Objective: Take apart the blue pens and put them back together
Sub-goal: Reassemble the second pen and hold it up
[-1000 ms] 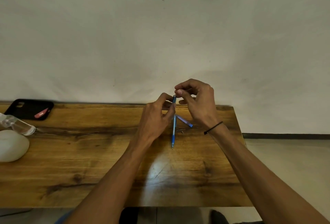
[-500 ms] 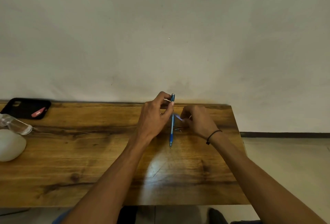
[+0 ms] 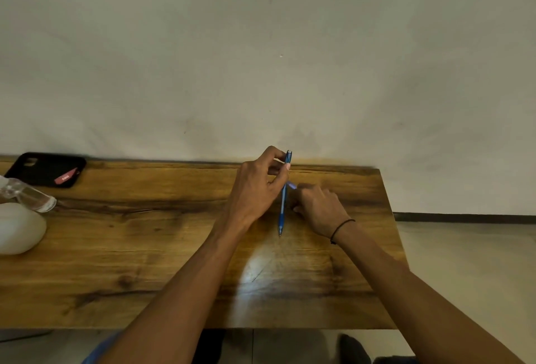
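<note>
Left hand [image 3: 258,189] pinches blue pen [image 3: 283,198] upright, tip down near the table [image 3: 145,247]
Right hand [image 3: 317,207] has dropped from the pen's top to the tabletop, fingers curled over a second blue piece [image 3: 292,185]; grip unclear. Likely fetching the next part to refit
</note>
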The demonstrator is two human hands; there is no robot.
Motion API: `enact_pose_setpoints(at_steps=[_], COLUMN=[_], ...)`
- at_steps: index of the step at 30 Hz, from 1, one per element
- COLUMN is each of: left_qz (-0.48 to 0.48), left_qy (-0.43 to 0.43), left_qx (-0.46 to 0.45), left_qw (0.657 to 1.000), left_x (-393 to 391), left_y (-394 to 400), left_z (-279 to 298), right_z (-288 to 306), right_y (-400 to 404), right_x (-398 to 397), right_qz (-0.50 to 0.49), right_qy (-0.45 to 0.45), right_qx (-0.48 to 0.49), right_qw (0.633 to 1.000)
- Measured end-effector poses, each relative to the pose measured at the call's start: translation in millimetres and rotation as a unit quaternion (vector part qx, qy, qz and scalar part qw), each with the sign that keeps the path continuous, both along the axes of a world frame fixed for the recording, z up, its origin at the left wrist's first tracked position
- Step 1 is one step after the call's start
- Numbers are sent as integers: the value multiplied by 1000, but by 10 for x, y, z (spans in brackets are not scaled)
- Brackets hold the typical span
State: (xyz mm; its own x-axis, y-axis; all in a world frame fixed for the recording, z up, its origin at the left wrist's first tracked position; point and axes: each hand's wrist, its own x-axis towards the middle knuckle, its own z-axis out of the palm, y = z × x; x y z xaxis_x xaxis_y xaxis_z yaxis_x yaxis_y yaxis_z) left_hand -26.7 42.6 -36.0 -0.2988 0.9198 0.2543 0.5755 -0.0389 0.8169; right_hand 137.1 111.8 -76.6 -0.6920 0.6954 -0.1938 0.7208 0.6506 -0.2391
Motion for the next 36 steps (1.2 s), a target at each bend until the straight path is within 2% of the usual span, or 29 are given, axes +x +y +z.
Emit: enact_pose_setpoints(at_steps=[4,8,11,14,15,17,25,36], left_qz=[-1,-4,-11,-18,-18,-22,-36,-35], left_qy=[4,7,13,39,50,64,105,134], left_qx=[-4,-10,-14,-21,-25,-31,-30,-44], left_qw=[1000,1000,1000,999,998,997,993,989], left_x=[-1,3,-5,-2,5,20,39,50], left_y=[3,-2,-3,4,4,1,-22,-14], left_z=[-1,6,12,-5,-10,-15,3,-2], right_z=[-8,99,295,608,699,816,867,859], right_y=[-3,43,168,225,220,190,145,173], right_x=[29,47,50,37,23,-12,-28,-14], right_qz=[24,-6,-73,-136,-142,-139,-118,-92], right_qy=[-4,41,174,364,409,450,410,374], right_qx=[32,-7,-54,-129,-148,-158,-107,-76], right_qw=[999,999,981,912,889,868,898,920])
